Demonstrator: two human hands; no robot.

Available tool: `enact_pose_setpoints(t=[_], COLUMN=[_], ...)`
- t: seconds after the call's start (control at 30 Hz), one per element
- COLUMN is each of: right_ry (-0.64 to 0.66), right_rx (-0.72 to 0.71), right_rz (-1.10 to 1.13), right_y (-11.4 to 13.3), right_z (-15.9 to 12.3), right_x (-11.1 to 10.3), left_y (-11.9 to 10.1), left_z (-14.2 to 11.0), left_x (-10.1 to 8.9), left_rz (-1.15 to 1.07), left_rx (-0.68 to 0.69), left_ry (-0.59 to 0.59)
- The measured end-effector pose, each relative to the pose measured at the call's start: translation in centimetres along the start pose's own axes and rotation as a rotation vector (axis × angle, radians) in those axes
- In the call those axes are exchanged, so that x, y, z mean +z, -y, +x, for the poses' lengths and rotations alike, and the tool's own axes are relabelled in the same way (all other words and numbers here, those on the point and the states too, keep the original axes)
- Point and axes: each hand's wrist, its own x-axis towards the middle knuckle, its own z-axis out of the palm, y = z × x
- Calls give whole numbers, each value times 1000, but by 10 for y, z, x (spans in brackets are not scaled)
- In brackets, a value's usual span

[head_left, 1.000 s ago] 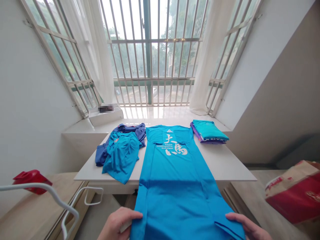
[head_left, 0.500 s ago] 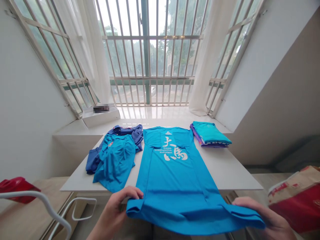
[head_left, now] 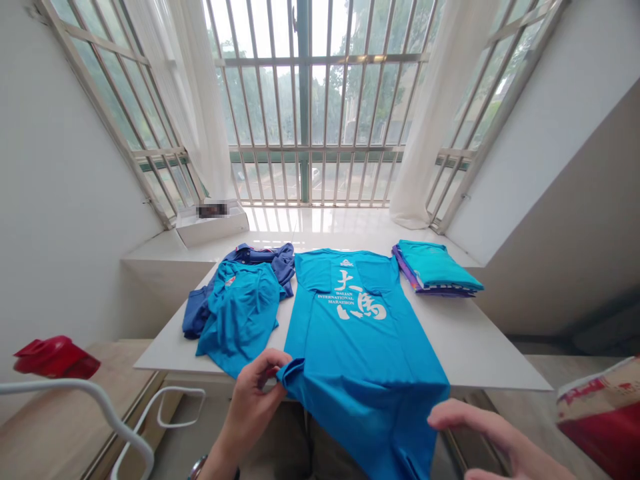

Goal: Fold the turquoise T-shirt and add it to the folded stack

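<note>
A blue T-shirt with white printed characters and lettering lies spread on the white table, its lower part hanging over the front edge. My left hand is closed on the shirt's lower left corner, thumb and fingers pinching the bunched hem. Beside the shirt's right lower edge, my right hand is open, thumb and fingers apart, with no cloth between them. The right side of the hem droops below table height. Left of the spread shirt lie a crumpled blue shirt and a dark blue collared shirt partly under it.
A folded stack of clothes, turquoise on top, rests at the table's back right. A white box stands on the sill before the barred window. A white tubular frame and red item are left; a red-and-tan bag is right.
My right hand has let go of the hem's right corner, which has dropped. My left hand keeps its hold and has risen slightly. The view has shifted a little.
</note>
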Motion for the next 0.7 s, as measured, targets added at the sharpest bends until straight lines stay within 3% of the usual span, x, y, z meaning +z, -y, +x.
enact_pose_setpoints(t=[0.1, 0.23, 0.3, 0.43, 0.57, 0.7], right_ry=[-103, -51, -51, -1, 104, 135], right_rx=[-156, -358, -373, -280, -90, -20], right_rz=[-37, -43, -30, -25, -25, -41], right_y=[40, 88, 99, 97, 76, 54], right_z=[20, 50, 59, 60, 50, 38], right_x=[36, 94, 117, 145, 160, 172], left_y=[-2, -7, -9, -9, -2, 11], left_z=[1, 0, -4, -20, -41, -57], left_x=[8, 18, 21, 18, 10, 4], left_rz=[3, 3, 22, 86, 125, 145], left_rx=[-25, 22, 59, 134, 177, 201], left_ry=[-11, -1, 13, 118, 236, 328])
